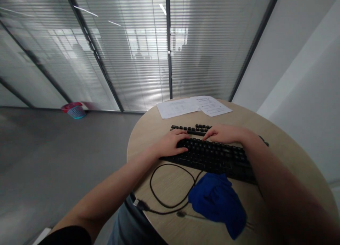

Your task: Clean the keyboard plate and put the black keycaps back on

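Observation:
A black keyboard (209, 154) lies at a slant on the round wooden table. My left hand (174, 142) grips its left end, thumb on top toward me and fingers toward the far edge. Bent low over the far edge, my right hand (223, 133) has its fingers closed and its fingertips down at the keys; anything between them is hidden. Just behind the keyboard, several loose black keycaps (190, 128) stand in rows, partly covered by my right hand. More small black pieces (264, 141) lie beyond my right wrist.
Nearest me, a blue cloth (217, 200) lies beside a looped black cable (152, 188) with a USB plug (140, 204). A thin brush-like tool (191, 216) extends under the cloth. Printed papers (195, 106) lie at the back. A basket (76, 111) stands on the floor by the glass wall.

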{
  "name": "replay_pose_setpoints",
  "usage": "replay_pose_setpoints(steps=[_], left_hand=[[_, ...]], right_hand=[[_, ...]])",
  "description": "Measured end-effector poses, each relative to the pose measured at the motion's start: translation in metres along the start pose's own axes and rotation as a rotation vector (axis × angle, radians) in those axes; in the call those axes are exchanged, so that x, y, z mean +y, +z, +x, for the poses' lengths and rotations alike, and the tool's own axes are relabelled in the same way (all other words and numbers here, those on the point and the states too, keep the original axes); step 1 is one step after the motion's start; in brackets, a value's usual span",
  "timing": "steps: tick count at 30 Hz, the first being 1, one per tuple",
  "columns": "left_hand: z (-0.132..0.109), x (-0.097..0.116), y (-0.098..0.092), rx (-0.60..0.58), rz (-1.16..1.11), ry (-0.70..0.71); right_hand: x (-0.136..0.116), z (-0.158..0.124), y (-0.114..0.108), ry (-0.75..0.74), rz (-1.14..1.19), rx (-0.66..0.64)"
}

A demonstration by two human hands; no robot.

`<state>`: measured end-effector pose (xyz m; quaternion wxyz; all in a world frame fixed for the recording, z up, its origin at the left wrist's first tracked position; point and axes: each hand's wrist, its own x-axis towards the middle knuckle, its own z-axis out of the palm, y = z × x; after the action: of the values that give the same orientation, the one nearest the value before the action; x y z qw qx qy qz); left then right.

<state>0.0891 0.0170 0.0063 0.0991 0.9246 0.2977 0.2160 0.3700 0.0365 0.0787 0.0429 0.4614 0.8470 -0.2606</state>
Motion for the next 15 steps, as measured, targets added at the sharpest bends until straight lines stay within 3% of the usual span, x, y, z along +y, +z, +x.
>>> replay_pose_setpoints(steps=[4,8,15], left_hand=[[0.0,-0.001,0.003,-0.01,-0.036,-0.006],[0.0,-0.002,0.004,-0.033,-0.07,0.004],[-0.001,-0.005,0.005,-0.019,-0.048,0.004]], right_hand=[[0.007,0.009,0.002,0.033,-0.054,0.164],[0.008,0.021,0.01,0.179,-0.115,0.342],[0.023,0.042,0.014,0.272,-0.078,0.488]])
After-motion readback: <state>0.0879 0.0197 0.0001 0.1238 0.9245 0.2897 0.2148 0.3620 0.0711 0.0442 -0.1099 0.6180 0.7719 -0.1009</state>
